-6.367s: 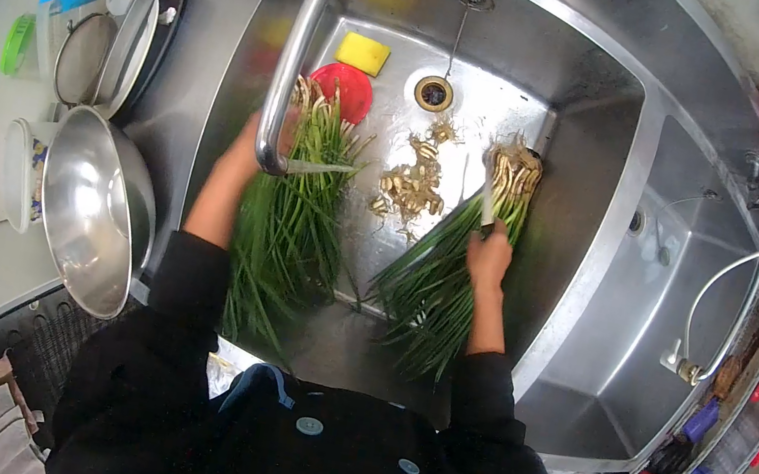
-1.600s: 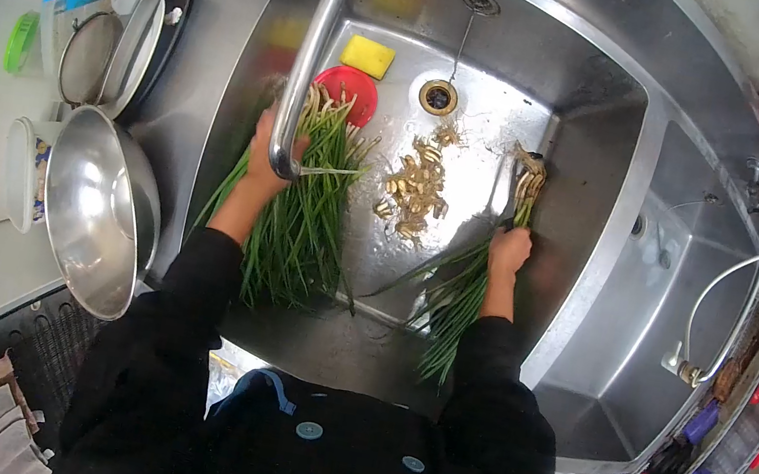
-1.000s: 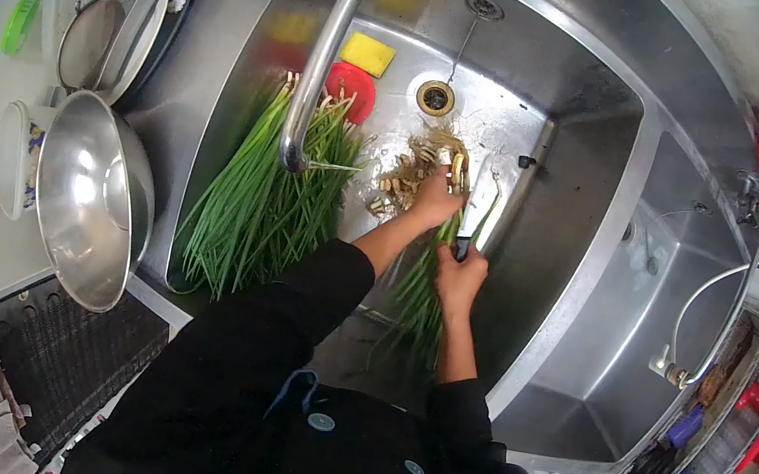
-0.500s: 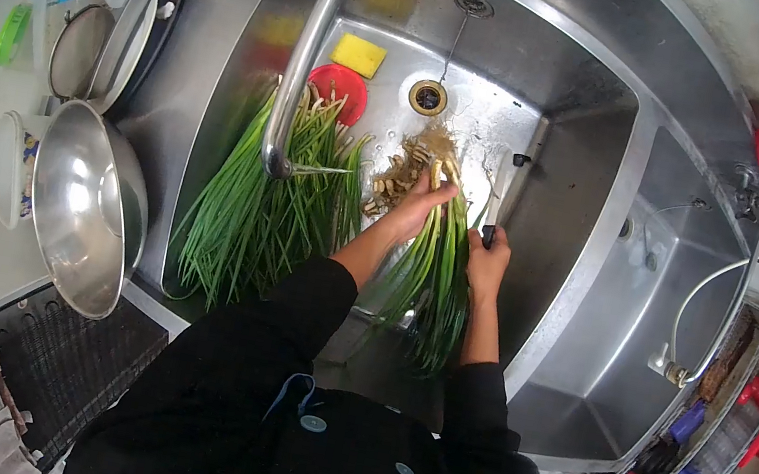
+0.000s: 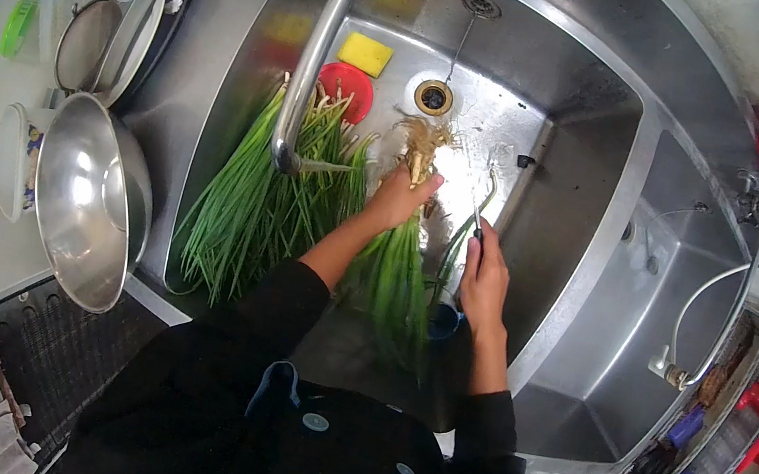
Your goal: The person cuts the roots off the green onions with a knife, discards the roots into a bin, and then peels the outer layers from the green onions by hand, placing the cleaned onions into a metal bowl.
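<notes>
My left hand (image 5: pixel 398 200) is closed around a bunch of green onions (image 5: pixel 397 281), just below their pale root ends, with the green leaves hanging toward me. In my right hand (image 5: pixel 485 281) is a knife (image 5: pixel 484 202), its blade pointing away from me, to the right of the bunch. A single green onion strand (image 5: pixel 454 250) lies between the bunch and my right hand. A large pile of green onions (image 5: pixel 251 189) rests on the left side of the sink (image 5: pixel 575 211). The root trimmings are mostly hidden behind my left hand.
A faucet (image 5: pixel 315 53) reaches over the pile. Near the drain (image 5: pixel 433 97) are a red bowl (image 5: pixel 349 89) and a yellow sponge (image 5: pixel 365 54). A metal bowl (image 5: pixel 91 201) and dishes stand left. A second sink (image 5: pixel 630 312) and a rack (image 5: pixel 719 439) are at right.
My left hand and the held bunch have moved left, over the root trimmings. The knife has tilted and shows its narrow edge. One strand now lies apart from the bunch.
</notes>
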Motion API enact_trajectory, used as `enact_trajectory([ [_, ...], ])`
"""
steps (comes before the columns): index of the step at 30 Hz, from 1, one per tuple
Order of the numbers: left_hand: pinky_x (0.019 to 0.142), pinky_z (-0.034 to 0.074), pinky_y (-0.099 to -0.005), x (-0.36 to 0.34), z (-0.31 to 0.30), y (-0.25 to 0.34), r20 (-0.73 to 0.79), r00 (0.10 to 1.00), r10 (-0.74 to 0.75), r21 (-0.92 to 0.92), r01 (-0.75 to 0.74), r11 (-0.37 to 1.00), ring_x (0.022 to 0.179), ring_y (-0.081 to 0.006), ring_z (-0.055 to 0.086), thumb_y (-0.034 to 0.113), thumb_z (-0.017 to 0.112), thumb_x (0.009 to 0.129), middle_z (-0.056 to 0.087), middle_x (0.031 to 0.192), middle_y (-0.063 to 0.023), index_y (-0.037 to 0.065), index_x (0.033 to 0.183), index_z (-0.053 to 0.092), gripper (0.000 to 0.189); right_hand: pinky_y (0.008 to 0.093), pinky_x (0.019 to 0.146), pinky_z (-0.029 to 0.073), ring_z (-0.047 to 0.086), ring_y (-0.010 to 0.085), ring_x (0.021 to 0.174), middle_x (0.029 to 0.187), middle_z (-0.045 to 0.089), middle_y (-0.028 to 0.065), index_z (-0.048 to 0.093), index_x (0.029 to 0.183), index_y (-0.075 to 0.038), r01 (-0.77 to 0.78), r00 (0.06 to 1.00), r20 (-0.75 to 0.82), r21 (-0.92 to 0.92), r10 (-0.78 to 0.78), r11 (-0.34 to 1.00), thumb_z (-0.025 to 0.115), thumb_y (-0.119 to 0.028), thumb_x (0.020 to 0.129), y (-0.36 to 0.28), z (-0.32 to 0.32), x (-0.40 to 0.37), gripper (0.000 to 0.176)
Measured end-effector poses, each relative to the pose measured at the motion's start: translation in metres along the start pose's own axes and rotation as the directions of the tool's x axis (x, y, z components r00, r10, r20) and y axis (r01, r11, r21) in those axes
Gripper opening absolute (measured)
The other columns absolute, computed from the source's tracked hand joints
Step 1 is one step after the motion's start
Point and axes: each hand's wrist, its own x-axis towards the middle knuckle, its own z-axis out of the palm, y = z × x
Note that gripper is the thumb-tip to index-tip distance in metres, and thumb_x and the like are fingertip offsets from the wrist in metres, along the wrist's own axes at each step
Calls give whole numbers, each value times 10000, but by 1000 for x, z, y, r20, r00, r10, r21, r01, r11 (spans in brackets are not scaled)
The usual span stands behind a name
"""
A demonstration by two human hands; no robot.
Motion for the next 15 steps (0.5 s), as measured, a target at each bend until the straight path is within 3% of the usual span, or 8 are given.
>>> enact_trajectory([
  [1,741,451,-392,-1,-4,-1,-131,988,86,300,-43,953,842,-334,581,423,554,776,590,828,-223,-57,956,522,513,375,603,447,566,282,650,755,562,143,502,1123,-122,219,973,-33,-194,-230,956,473,-166,864,-2,-4,-2,264],
  [2,814,412,-417,0,-11,-3,-57,998,32,319,-12,948,927,-417,526,483,573,719,553,925,-306,-101,965,520,636,396,580,458,566,316,646,748,560,143,502,1127,-128,266,963,40,-268,-265,926,475,-145,854,-5,-8,-5,275],
  [3,814,412,-417,-1,-16,-2,-57,998,33,319,-13,948,927,-417,526,483,573,719,553,925,-306,-101,965,520,636,396,580,458,566,316,646,748,560,143,502,1127,-128,266,963,39,-268,-266,926,475,-145,854,-5,-9,-6,275],
  [5,801,427,-415,-2,-22,-1,75,997,28,494,-62,867,903,-407,540,448,578,719,555,902,-310,-120,898,545,597,388,523,463,573,289,589,706,541,121,507,1125,-137,342,940,157,-400,-304,850,489,-136,840,-6,-9,-9,286],
  [11,777,430,-427,-2,-27,-6,170,982,-82,620,-42,783,866,-407,547,340,561,730,559,876,-299,-106,872,558,468,382,498,470,575,284,553,706,545,121,495,1140,-125,365,929,229,-446,-289,817,496,-121,820,5,-3,-10,320],
  [15,767,431,-433,-3,-19,-25,99,995,-20,564,-40,825,853,-407,546,323,554,733,571,891,-266,-73,890,573,427,388,504,475,582,296,565,725,558,138,468,1160,-105,355,930,263,-465,-256,811,491,-69,776,10,25,2,386],
])
